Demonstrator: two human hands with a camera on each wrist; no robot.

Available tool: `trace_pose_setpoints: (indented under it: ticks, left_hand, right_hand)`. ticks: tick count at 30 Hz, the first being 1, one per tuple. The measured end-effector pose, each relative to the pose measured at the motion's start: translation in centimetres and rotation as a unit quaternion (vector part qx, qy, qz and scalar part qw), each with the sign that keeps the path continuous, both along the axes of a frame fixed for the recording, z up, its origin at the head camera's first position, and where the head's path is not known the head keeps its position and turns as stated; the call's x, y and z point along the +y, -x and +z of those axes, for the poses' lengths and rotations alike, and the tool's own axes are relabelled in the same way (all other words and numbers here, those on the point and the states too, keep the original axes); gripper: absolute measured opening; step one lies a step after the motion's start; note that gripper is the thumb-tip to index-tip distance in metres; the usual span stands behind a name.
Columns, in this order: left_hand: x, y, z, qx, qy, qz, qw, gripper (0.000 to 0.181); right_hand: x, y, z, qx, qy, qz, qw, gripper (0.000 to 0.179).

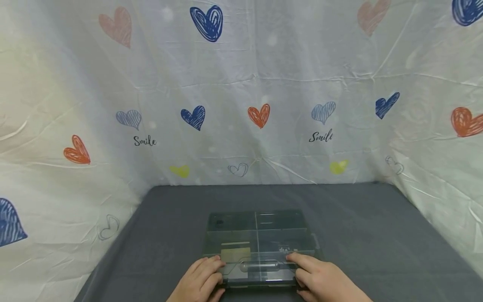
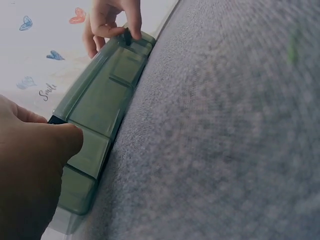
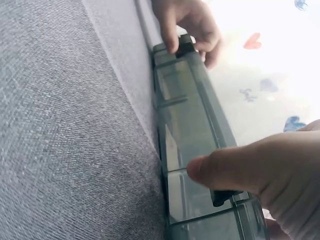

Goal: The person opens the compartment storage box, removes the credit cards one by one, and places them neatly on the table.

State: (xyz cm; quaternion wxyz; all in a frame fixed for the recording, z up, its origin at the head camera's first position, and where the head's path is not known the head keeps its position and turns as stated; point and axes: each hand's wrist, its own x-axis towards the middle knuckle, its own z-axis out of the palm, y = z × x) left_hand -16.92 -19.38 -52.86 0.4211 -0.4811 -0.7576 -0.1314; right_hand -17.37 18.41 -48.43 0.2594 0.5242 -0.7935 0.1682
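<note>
A translucent grey-green compartment box (image 1: pixel 281 240) lies with its lid down, handle side toward me. My left hand (image 1: pixel 200 279) grips its front left corner, fingers on the lid edge and thumb on the front wall. On the front right corner my right hand (image 1: pixel 324 277) does the same, its thumb (image 3: pixel 202 167) beside a dark latch (image 3: pixel 222 197). The left hand's fingertips sit at another dark latch (image 3: pixel 185 46). Through the lid a pale yellowish flat piece (image 1: pixel 235 254) shows inside, front left. Part of the front wall is hidden behind the hands.
The box rests on a dark grey cloth-covered table (image 1: pixel 170 226). A white curtain (image 1: pixel 226 84) printed with hearts and "Smile" hangs behind the table and along both sides.
</note>
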Motion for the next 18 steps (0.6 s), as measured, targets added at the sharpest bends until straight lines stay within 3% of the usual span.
trace_pose_setpoints:
  ticks: [3, 9, 18]
  left_hand:
    - [0.17, 0.23, 0.17, 0.021, 0.011, 0.004, 0.9997, 0.026]
    - [0.35, 0.06, -0.02, 0.029, 0.046, 0.045, 0.9975, 0.033]
    - [0.09, 0.33, 0.05, 0.079, 0.03, 0.028, 0.996, 0.035]
  right_hand:
    - [0.28, -0.22, 0.38, -0.035, -0.012, -0.002, 0.9993, 0.043]
    - [0.48, -0.4, 0.57, -0.061, -0.005, -0.002, 0.9981, 0.041]
    - [0.72, -0.25, 1.04, -0.081, -0.044, -0.015, 0.9957, 0.036]
